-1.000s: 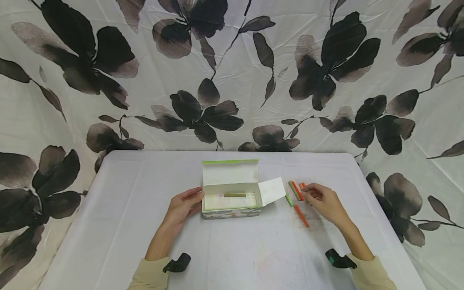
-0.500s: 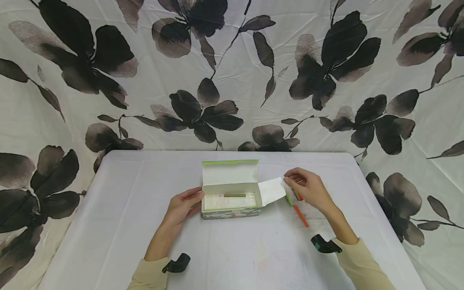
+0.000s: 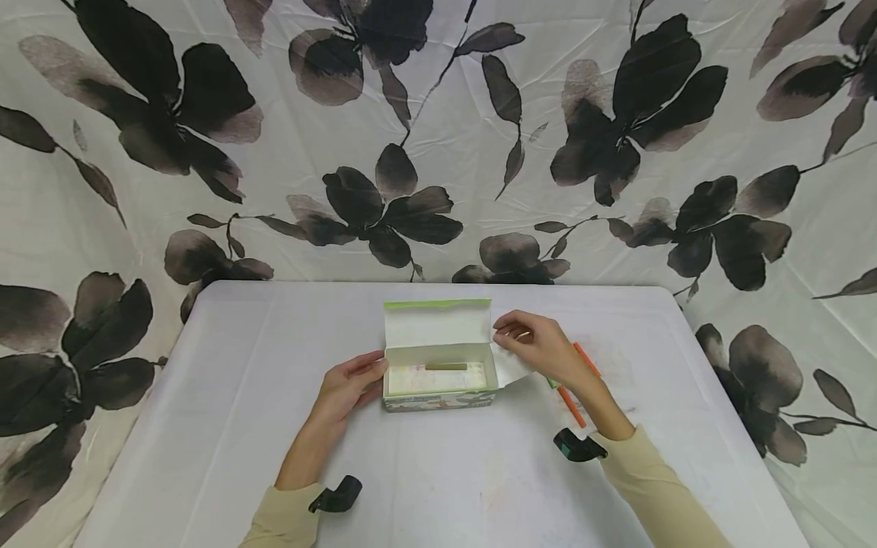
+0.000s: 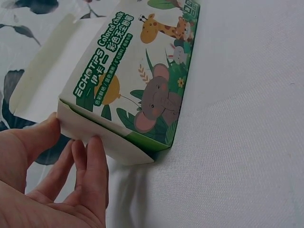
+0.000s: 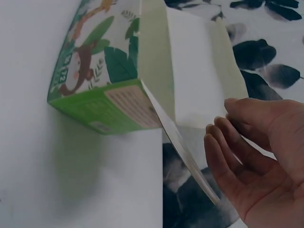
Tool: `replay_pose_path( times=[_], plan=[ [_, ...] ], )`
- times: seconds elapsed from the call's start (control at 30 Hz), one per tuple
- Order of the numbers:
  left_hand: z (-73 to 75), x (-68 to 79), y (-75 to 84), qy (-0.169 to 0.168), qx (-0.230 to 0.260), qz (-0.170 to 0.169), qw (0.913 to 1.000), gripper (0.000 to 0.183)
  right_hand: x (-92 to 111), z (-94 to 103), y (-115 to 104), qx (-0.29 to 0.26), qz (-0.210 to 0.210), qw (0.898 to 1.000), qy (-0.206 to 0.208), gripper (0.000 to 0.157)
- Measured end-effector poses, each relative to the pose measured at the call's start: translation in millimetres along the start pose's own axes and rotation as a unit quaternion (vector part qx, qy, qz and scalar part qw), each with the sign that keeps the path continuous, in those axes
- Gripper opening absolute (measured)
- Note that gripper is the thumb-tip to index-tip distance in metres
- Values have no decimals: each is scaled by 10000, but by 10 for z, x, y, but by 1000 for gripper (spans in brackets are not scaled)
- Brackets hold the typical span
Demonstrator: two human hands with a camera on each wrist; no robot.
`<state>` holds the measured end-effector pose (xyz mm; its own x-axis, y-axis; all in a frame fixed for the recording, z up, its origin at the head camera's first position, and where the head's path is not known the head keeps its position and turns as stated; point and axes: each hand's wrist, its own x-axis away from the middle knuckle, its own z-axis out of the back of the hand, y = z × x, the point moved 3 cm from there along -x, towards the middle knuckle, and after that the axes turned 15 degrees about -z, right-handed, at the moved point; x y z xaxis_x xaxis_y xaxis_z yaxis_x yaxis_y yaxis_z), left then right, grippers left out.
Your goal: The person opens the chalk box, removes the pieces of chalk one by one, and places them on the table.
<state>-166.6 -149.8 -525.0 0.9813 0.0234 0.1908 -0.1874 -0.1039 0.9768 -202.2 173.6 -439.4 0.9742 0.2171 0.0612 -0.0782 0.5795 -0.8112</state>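
Note:
An open colored chalk box (image 3: 438,401) stands mid-table, its lid (image 3: 438,323) raised at the back. On its pale floor lies one olive-green chalk stick (image 3: 445,367). My left hand (image 3: 346,388) rests against the box's left end. In the left wrist view, its thumb and fingertips touch the white end flap (image 4: 107,137). My right hand (image 3: 537,346) hovers at the right end, over the outspread side flap (image 3: 512,367). Its fingers are loosely bent with nothing visible between them in the right wrist view, fingertips near the flap's edge.
Right of the box lie loose chalk sticks: an orange chalk (image 3: 571,407), another orange chalk (image 3: 587,359) and a green chalk (image 3: 552,383), partly hidden by my right arm. Faint chalk smudges mark the white tablecloth (image 3: 438,479). A floral cloth (image 3: 438,137) hangs behind the table.
My right hand has moved left, from the loose chalk sticks to the box's right flap, uncovering an orange stick and covering others. My left hand and the box stay in place.

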Motion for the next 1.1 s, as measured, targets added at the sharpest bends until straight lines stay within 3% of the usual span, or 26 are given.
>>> replay_pose_path(
  times=[0.3,0.57,1.1],
  plan=[
    [-1,-20,9,9,-5,-21,10000,50,-125,-238,-52,76,354,9984,-429,21],
    [-12,-19,18,18,-15,-33,10000,49,-191,-448,-97,233,389,9933,-1067,21],
    [-5,8,22,42,-91,-25,9999,50,-244,-877,-102,815,718,9654,-2371,22]
  ],
)
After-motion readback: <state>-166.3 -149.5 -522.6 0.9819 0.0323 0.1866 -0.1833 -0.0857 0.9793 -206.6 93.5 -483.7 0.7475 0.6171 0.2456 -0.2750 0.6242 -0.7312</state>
